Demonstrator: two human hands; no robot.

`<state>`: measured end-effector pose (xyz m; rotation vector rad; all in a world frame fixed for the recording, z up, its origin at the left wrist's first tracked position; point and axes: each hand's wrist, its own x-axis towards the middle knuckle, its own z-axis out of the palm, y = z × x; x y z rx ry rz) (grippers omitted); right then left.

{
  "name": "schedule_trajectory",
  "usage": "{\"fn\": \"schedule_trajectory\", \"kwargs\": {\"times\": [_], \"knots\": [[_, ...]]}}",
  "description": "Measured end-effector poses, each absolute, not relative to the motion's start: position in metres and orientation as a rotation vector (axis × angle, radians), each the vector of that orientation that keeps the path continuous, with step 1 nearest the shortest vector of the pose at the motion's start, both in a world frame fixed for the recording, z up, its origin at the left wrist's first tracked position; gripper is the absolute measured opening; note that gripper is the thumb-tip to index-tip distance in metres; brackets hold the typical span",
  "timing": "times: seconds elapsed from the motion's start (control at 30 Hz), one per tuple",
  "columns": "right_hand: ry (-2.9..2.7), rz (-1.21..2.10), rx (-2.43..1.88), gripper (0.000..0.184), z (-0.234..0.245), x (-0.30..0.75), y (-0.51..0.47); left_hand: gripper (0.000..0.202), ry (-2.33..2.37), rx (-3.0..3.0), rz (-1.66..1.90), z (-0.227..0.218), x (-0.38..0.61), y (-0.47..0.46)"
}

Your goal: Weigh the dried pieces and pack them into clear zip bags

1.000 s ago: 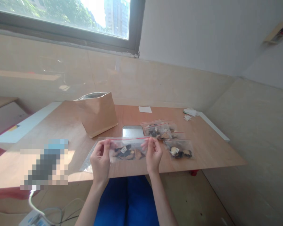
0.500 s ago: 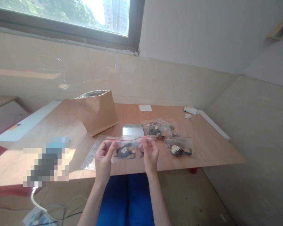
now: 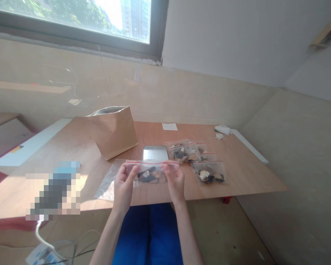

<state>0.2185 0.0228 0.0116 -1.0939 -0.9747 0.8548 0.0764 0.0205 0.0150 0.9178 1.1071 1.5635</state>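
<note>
My left hand point(image 3: 123, 189) and right hand point(image 3: 175, 182) both pinch the sides of a zip-top plastic bag point(image 3: 149, 173), fingers curled, holding it up above the near edge of the wooden table point(image 3: 248, 180). Dark and tan dried pieces point(image 3: 147, 177) sit inside; I cannot tell whether the red-lined seal is fully closed. If it is open, tilting could spill them. A loose pinch could drop the bag onto the flat clear bag point(image 3: 108, 186) or past the edge, toward my lap.
</note>
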Motion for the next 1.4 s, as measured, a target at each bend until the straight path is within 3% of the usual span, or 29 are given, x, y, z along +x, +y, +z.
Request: {"fn": "schedule_trajectory", "kwargs": {"times": [0.07,0.57,0.83,1.4], "knots": [[-0.995,0.88,-1.094,0.024,0.011,0.218,0.023,0.04,1.107,0.9,1.549,0.015,0.078,0.021],[-1.016,0.909,-1.068,0.024,0.014,0.221,0.022,0.024,1.207,1.02,1.553,0.02,0.066,0.018],[-1.192,1.115,-1.024,0.023,0.014,0.225,0.026,0.024,1.126,1.3,1.295,0.019,0.055,0.023],[-1.266,1.075,-1.032,0.019,0.026,0.22,0.016,0.018,1.112,1.49,1.248,0.031,0.056,0.022]]}}
